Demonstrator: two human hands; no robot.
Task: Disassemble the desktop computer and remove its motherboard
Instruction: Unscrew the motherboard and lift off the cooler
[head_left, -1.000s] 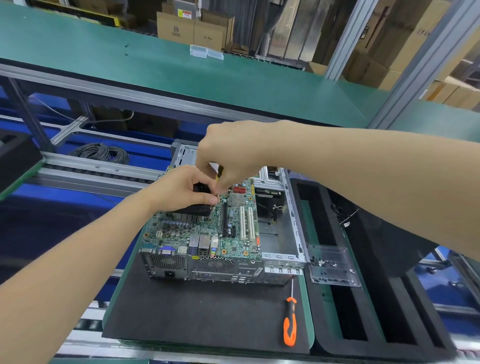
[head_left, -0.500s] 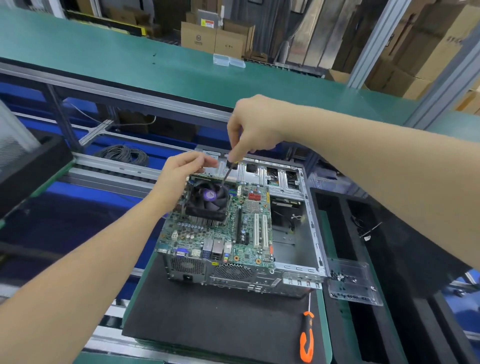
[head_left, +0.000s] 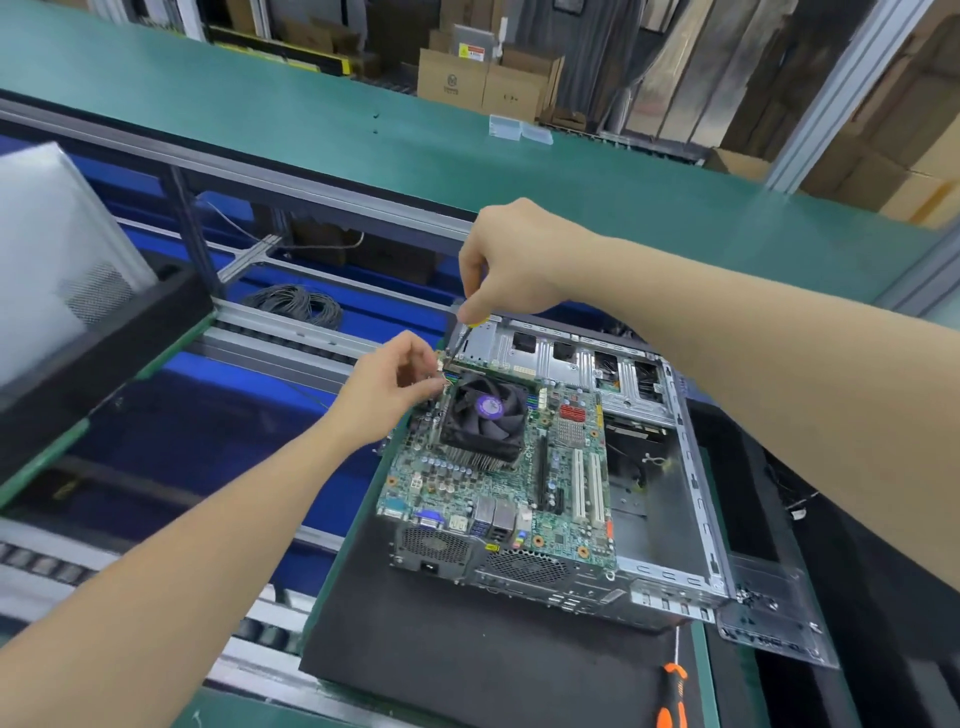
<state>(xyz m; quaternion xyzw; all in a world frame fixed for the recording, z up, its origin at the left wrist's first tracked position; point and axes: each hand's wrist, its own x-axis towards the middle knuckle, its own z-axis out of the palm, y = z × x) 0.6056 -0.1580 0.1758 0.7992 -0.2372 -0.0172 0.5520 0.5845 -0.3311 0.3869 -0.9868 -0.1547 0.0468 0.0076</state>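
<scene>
Black foam mat (head_left: 467, 649) carried the open case (head_left: 696, 493), the motherboard (head_left: 561, 525) lying in it. Over its far corner the right hand (head_left: 519, 260) arched, fingers curled round a screwdriver (head_left: 460, 343); the left hand (head_left: 384, 384) pinched the motherboard's edge there.

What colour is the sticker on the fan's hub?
Purple sticker, at the centre of the black fan; the head view shows it best.

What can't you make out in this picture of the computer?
All in the head view:
Tool handle: hidden inside the right hand; only the shaft shows.
Whether the left hand holds anything at the motherboard corner: too small, fingers cover it.
Orange screwdriver: cut off by the bottom edge.
</scene>
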